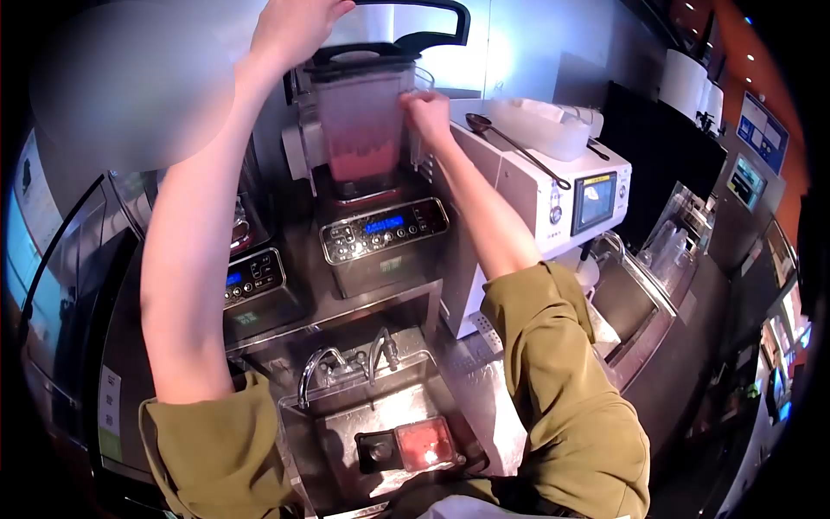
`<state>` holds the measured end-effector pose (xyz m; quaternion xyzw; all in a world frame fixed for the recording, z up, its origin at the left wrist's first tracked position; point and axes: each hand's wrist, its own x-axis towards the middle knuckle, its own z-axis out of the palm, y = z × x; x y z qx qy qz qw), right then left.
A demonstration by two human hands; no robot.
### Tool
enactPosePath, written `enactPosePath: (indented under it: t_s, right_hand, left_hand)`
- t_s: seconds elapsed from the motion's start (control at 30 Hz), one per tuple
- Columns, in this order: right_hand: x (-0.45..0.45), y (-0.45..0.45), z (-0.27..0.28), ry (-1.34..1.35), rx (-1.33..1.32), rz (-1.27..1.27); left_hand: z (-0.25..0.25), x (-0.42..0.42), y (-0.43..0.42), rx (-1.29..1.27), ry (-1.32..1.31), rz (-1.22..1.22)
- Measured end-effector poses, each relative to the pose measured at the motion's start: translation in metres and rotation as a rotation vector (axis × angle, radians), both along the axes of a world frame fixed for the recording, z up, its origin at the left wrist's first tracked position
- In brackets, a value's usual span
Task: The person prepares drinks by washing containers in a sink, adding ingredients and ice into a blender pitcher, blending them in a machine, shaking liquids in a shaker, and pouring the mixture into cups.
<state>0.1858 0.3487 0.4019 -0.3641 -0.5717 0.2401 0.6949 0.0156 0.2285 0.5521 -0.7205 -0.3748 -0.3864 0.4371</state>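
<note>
Olive fabric sleeves (575, 402) lie nearest; at twelve o'clock, a clear plastic blender jug (359, 125) of pink mix stands, long axis vertical, black lid (359, 55) uppermost. Right hand (427, 117) beside it, left hand (296, 28) at eleven: I cannot tell either's grip. Jug handling seems under way, calling for steadiness.

head-worn view, looking forward and down, arm's reach from the blender (363, 121)
</note>
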Motion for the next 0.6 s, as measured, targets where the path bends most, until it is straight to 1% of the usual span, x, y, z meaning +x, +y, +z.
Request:
enactPosePath:
  t_s: [0.03,0.1,0.17,0.2,0.23,0.27,0.3,0.33,0.37,0.4,0.43,0.47,0.5,0.57,0.6]
  right_hand:
    - [0.002,-0.023,-0.007,0.050,0.025,0.032]
    - [-0.002,-0.060,-0.036,-0.005,0.202,-0.085]
    - [0.000,-0.131,-0.059,0.193,0.436,-0.119]
    - [0.014,-0.171,-0.070,0.204,0.370,-0.134]
    - [0.030,-0.205,-0.083,0.217,0.307,-0.156]
    - [0.052,-0.237,-0.103,0.268,0.215,-0.046]
    - [0.075,-0.270,-0.124,0.322,0.127,0.071]
    - [0.099,-0.302,-0.147,0.290,-0.086,0.102]
    - [0.122,-0.336,-0.168,0.264,-0.300,0.149]
    - [0.137,-0.370,-0.186,0.348,-0.381,0.105]
    - [0.156,-0.399,-0.203,0.310,-0.422,0.071]
    - [0.174,-0.428,-0.220,0.271,-0.464,0.038]
    - [0.203,-0.452,-0.239,0.111,-0.480,0.012]
    - [0.260,-0.498,-0.263,0.060,-0.645,0.045]
    - [0.277,-0.513,-0.243,0.102,-0.583,-0.032]
  left_hand:
    - [0.002,-0.007,0.010,-0.007,0.006,-0.079]
    - [0.011,-0.010,0.004,-0.231,-0.037,-0.123]
    - [0.014,-0.032,0.036,-0.315,0.088,-0.232]
    - [0.006,-0.023,0.020,-0.178,0.256,-0.225]
    - [-0.006,-0.026,0.017,-0.091,0.341,-0.123]
    - [-0.028,-0.006,-0.022,-0.141,0.322,0.131]
    - [-0.048,-0.014,-0.012,0.139,0.565,0.190]
    - [-0.073,-0.016,-0.016,0.133,0.652,0.251]
    - [-0.103,-0.023,-0.008,0.211,0.704,0.257]
    - [-0.135,-0.024,-0.006,0.185,0.745,0.299]
    - [-0.164,-0.018,-0.010,0.161,0.785,0.348]
    - [-0.187,0.002,-0.028,0.092,0.755,0.179]
    - [-0.210,0.033,-0.052,0.017,0.721,0.010]
    - [-0.254,0.122,-0.116,-0.246,0.454,-0.469]
    - [-0.265,0.178,-0.166,-0.483,0.329,-0.523]
